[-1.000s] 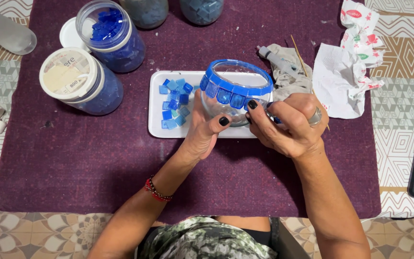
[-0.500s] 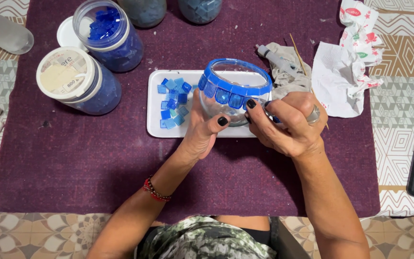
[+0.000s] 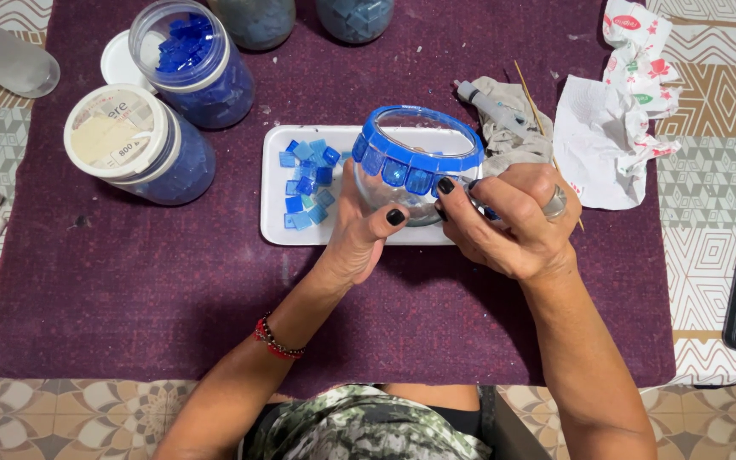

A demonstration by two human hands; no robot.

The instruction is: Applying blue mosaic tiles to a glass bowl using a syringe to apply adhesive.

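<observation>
Home craft table: mosaic tile jars, purple mat.

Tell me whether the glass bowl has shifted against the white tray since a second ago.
No. The glass bowl sits at the same spot over the white tray, near its right half.

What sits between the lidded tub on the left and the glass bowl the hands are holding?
In the head view, between the lidded tub and the glass bowl, loose blue tiles lie on the white tray, past bare purple mat.

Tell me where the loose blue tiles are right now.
In the head view, the loose blue tiles lie on the left end of the white tray, just left of the glass bowl and the left hand.
</observation>
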